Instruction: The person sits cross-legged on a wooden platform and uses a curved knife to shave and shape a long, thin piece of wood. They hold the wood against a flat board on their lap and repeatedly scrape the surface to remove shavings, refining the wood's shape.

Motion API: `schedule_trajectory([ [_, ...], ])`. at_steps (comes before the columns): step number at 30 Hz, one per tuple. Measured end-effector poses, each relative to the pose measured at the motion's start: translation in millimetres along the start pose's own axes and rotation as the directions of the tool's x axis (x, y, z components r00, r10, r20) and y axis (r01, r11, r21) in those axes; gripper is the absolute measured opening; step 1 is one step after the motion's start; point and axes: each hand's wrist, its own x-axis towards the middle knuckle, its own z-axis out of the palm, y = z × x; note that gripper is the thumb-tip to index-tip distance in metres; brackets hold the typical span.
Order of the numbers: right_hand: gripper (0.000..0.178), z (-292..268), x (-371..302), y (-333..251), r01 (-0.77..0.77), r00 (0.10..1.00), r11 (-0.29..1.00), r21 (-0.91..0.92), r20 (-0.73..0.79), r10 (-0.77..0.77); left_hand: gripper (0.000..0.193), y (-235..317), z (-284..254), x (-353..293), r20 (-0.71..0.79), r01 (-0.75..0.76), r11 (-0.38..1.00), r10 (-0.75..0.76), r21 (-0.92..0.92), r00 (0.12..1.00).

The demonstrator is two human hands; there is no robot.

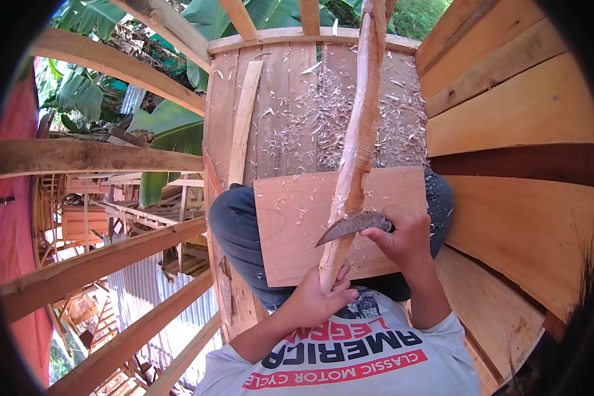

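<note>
Pole [360, 142]: over our board [287, 228], near end grasped by our left hand [318, 298]. Knife [355, 226]: clenched in our right hand [406, 239], across pole. Risk: a skid toward us could cut left hand.

Floor: wooden planks [223, 92] run out ahead of me.
Wall: broad tan boards [508, 112] line my right.
Open side: timber beams [105, 157] cross on my left, corrugated metal [133, 290] beyond.
Greenery: large leaves [79, 96] outside.
Light: bright daylight around me.
</note>
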Motion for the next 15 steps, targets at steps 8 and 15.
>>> schedule_trajectory([
  [8, 0.062, -0.3, 10.4, -1.5, -0.139, 0.988, 0.985, 0.106, -0.047, 0.145, 0.027, 0.4, 0.7, -4.0, 0.012, 0.049, 0.995, -0.048, -0.086, 0.999],
  [15, 0.060, -42.6, 24.1, 36.8, -0.251, 0.952, 0.921, 0.296, -0.097, 0.291, 0.029, -3.2, 4.3, -12.4, 0.176, 0.093, 0.995, -0.086, -0.032, 0.981],
])
